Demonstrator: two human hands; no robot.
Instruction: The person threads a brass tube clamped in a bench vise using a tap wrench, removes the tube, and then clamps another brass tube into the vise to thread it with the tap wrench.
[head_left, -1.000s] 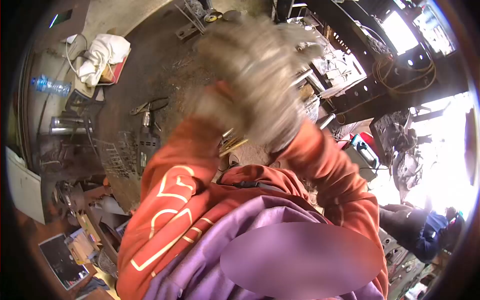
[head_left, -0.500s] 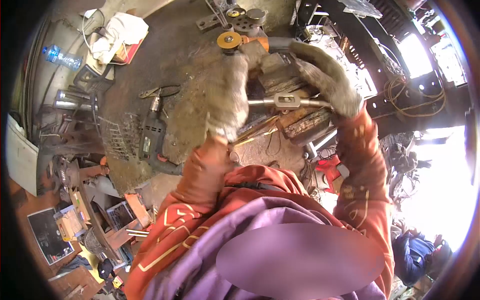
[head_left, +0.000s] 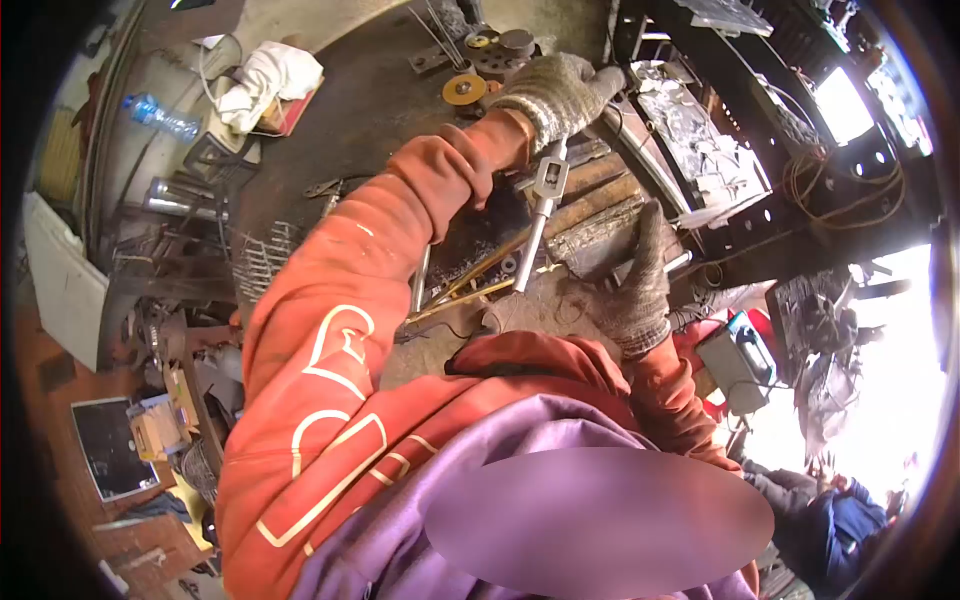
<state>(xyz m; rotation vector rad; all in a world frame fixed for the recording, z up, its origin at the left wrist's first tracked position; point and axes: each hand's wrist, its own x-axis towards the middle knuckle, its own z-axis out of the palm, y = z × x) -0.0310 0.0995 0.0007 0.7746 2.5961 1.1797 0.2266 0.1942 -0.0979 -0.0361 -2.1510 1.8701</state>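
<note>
A metal tap wrench [head_left: 551,178] with a boxy centre lies over the workbench, its bar pointing away from me. My left hand [head_left: 560,95], in a grey knitted glove, is curled at the far end of the bar; its thumb sticks out to the right and its other fingers are mostly hidden. Right of the wrench's near end, my gloved right hand [head_left: 640,290] is open and apart from the bar, one finger or thumb stretched upward. What sits beneath the wrench's centre is hard to make out.
Worn wooden blocks [head_left: 600,235] lie right of the wrench. An angle grinder disc [head_left: 464,90] is beyond my left sleeve, near a drilled metal block [head_left: 500,55]. A white cloth [head_left: 275,80] and a plastic bottle [head_left: 160,117] are at the far left. Coiled cable [head_left: 810,185] hangs right.
The tap wrench has turned clockwise from lying crosswise to pointing away from me. My left hand has moved away and right with its end; my right hand has come nearer my body.
</note>
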